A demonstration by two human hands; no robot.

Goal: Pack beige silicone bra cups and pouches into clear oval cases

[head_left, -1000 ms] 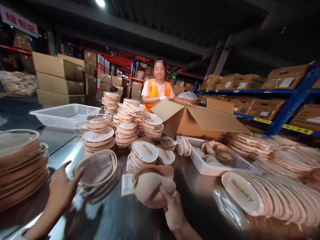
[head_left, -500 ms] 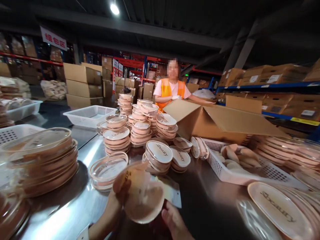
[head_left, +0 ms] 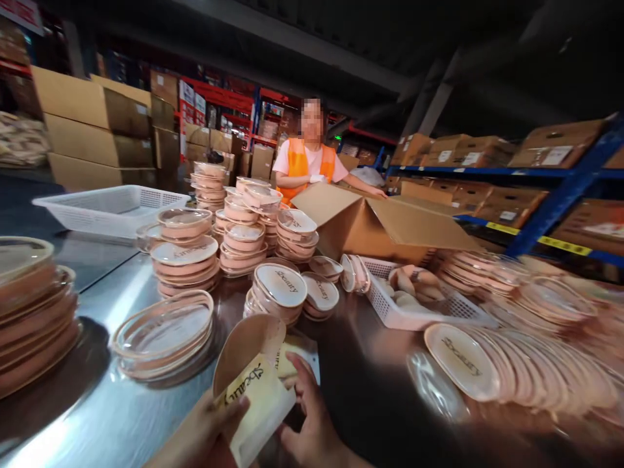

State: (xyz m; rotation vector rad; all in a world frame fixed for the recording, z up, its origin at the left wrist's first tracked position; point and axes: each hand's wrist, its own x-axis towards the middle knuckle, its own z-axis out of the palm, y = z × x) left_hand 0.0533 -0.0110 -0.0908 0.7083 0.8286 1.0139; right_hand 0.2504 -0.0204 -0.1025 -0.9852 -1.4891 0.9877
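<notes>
- steel table [head_left: 112,416] filling the lower frame, crowded with goods.
- open cardboard box [head_left: 385,231] at centre right, a person in an orange vest [head_left: 306,166] just behind it.
- white basket [head_left: 110,209] at upper left; another white basket [head_left: 419,305] with pink pads right of centre.
- stacks of pink cases [head_left: 241,237] mid-frame; clear lids [head_left: 163,333] lower left.
- pink case [head_left: 246,348] with a pale card [head_left: 258,403] at bottom centre.
- left hand [head_left: 205,432] gripping the card's lower edge, thumb on top.
- right hand [head_left: 309,429] beside it, fingers touching the card; grip unclear, cannot tell.
</notes>
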